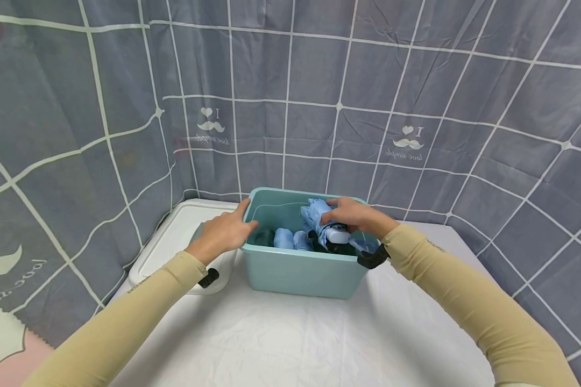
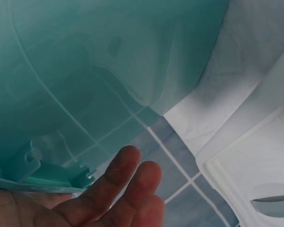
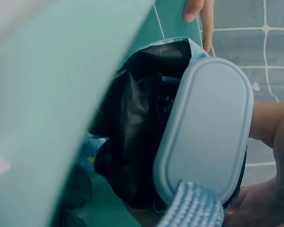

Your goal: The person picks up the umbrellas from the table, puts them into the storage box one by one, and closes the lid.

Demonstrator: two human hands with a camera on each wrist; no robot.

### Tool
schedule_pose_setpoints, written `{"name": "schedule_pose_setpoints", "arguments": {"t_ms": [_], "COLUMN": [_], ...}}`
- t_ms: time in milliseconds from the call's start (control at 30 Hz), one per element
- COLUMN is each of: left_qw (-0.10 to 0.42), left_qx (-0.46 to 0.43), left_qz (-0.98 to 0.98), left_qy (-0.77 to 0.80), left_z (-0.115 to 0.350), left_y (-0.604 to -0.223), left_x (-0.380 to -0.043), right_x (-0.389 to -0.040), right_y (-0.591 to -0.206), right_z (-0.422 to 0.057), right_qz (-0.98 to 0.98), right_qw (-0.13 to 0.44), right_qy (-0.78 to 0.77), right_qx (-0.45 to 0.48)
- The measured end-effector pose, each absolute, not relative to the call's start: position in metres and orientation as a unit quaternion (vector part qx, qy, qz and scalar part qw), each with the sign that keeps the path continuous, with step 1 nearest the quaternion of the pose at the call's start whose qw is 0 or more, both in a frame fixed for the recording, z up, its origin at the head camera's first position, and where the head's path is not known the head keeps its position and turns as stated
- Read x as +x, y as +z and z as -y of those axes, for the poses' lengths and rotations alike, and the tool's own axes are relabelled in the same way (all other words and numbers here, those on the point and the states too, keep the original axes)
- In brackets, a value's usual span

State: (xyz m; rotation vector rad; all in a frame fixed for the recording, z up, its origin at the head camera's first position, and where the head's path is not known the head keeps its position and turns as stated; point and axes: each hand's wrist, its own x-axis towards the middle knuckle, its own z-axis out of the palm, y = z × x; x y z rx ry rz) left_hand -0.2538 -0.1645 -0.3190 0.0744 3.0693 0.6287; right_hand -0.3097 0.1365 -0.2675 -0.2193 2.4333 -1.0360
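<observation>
An aqua plastic storage bin (image 1: pixel 300 275) stands on a white-covered table. At its left end my left hand (image 1: pixel 222 232) grips the rim, thumb on the inner side; in the left wrist view its fingers (image 2: pixel 144 182) extend along the outside of the wall. My right hand (image 1: pixel 352 212) holds a light blue folding umbrella (image 1: pixel 313 214) over the bin's right half. The right wrist view shows the umbrella's black inner fabric (image 3: pixel 132 113), pale oval handle end (image 3: pixel 208 123) and woven strap (image 3: pixel 191 208). Blue rolled bundles (image 1: pixel 284 238) and a dark item (image 1: pixel 264 237) lie inside the bin.
The bin's white lid (image 1: pixel 171 231) lies on the table to the left, partly behind my left arm. Grey grid-patterned curtain (image 1: pixel 319 129) hangs close behind the bin and along both sides. White cloth (image 1: pixel 290 338) covers the tabletop in front.
</observation>
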Motion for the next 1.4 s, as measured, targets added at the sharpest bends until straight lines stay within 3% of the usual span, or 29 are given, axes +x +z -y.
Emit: {"name": "schedule_pose_setpoints", "arguments": {"t_ms": [833,1400], "left_qw": [0.007,0.006], "left_qx": [0.024,0.026], "left_qz": [-0.98,-0.98], "left_qy": [0.199,0.198], "left_z": [0.164,0.163], "left_y": [-0.318,-0.318], "left_x": [-0.251,-0.252], "right_x": [-0.329,-0.347], "right_y": [-0.268,-0.279], "right_z": [-0.127,-0.115], "right_qz": [-0.898,-0.863], "right_qw": [0.298,0.388], "right_qy": [-0.312,-0.316], "right_qx": [-0.086,-0.064]}}
